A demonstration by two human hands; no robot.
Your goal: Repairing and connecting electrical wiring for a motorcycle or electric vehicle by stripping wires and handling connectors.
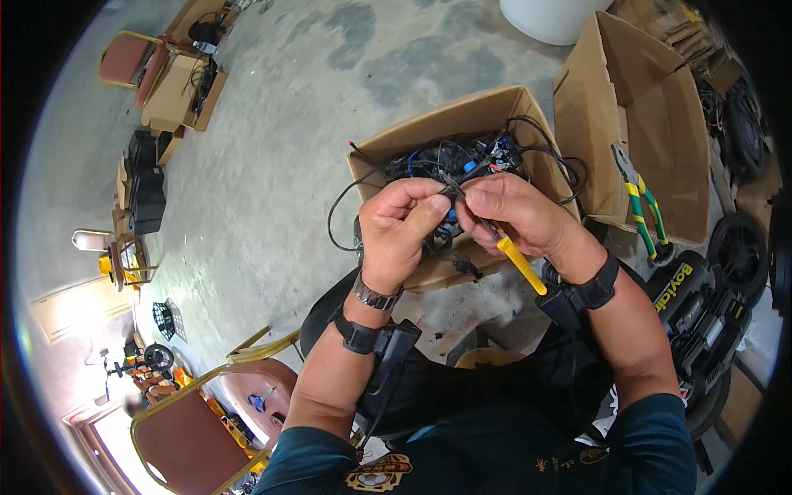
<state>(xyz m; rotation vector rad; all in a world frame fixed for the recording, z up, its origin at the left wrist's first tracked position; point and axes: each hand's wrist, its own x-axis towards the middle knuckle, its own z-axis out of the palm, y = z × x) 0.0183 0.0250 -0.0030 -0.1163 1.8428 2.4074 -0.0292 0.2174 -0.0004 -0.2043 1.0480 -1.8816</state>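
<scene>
My left hand (398,228) pinches a thin dark cable (452,190) between thumb and fingers, just above a cardboard box (381,143). My right hand (516,213) is closed beside it on the same cable and also holds a tool with a yellow handle (520,266), pointing down toward me; its working end is partly hidden by my fingers. The box holds a tangle of black wires and small parts (437,155), with some blue pieces among them and loops of cable hanging over the sides.
An open box (608,88) stands at the right, green-yellow pliers (640,199) at its edge, beside a black compressor (685,299) and wheels (734,251). A white bucket (554,18) is at the back. Chairs (177,431), boxes (183,91) and black cases (145,186) line the left.
</scene>
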